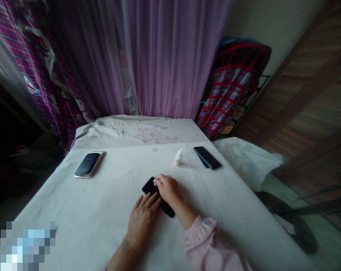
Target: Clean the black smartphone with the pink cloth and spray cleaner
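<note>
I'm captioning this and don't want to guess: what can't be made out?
In the head view:
Part of the black phone: covered by the left hand and right hand.
Full shape of the pink piece: hidden by the right hand.
Any wording on the white bottle: too small, blurred.
Lower-left patch: pixelated.

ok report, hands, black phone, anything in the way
Left hand, fingers on black rectangular phone; right hand pinching small pink cloth over it. Phone on white tablecloth. Nothing apparently in the way: small white plastic bottle upright beyond.
</note>
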Demonstrator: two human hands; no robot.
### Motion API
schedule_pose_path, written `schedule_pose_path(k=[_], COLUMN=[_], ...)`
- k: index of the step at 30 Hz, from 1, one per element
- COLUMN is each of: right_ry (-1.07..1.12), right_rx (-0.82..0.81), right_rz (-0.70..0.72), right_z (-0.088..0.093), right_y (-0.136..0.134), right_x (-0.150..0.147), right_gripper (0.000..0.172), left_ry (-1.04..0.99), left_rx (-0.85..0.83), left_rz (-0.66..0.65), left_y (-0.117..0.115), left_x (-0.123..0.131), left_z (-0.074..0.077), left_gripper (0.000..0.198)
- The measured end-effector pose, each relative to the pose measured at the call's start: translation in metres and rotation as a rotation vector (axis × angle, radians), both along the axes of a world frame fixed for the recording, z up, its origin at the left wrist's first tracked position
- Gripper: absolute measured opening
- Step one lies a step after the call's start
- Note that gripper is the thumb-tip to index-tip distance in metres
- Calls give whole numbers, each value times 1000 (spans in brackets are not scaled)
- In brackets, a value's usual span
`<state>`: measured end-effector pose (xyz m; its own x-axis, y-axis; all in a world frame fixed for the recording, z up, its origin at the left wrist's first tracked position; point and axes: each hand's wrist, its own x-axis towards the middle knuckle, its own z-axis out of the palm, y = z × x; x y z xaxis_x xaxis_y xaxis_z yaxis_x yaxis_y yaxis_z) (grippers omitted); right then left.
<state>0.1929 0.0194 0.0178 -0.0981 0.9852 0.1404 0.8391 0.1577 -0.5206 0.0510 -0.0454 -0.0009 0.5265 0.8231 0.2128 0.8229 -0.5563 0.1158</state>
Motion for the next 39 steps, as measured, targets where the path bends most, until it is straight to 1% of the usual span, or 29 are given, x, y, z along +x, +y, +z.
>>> schedule_pose_path(k=[4,7,9,15,18,21,25,28,30,32,34,35,37,39], right_ry=[93,93,66,1,6,26,86,151,194,234,288,329,433,545], right_rx=[34,32,22,-15,-23,-21,7,1,-23,-53,-74,-79,-85,-98], right_rz=[4,-11,-11,-11,5,17,49,36,15,-7,-36,-53,-91,-113], right_z=[-7,-9,-6,4,5,2,-6,-9,-8,-6,-4,-4,-6,-9], right_y=[-27,-34,-29,7,11,-3,-35,-54,-61,-62,-61,-59,-56,-53], right_x=[29,38,32,-10,-12,6,44,67,76,82,84,84,84,82], right_gripper=[20,19,19,19,19,19,22,24,24,23,22,23,24,26], left_ry=[-10,-29,-30,-45,-65,-83,-103,-100,-82,-59,-43,-38,-21,8], left_rx=[12,17,14,-26,-37,-30,-3,-9,-32,-62,-88,-103,-95,-73], left_rz=[8,12,13,11,28,39,53,43,39,32,-10,-56,-128,-203], left_y=[0,0,0,-1,-2,-2,-2,-2,-1,2,8,13,26,43], left_x=[1,1,1,2,2,2,2,3,4,4,2,1,-4,-8], left_z=[-2,-4,-3,4,5,1,-5,-5,0,8,19,25,33,38], left_gripper=[32,33,32,32,32,30,29,29,29,28,27,28,38,58])
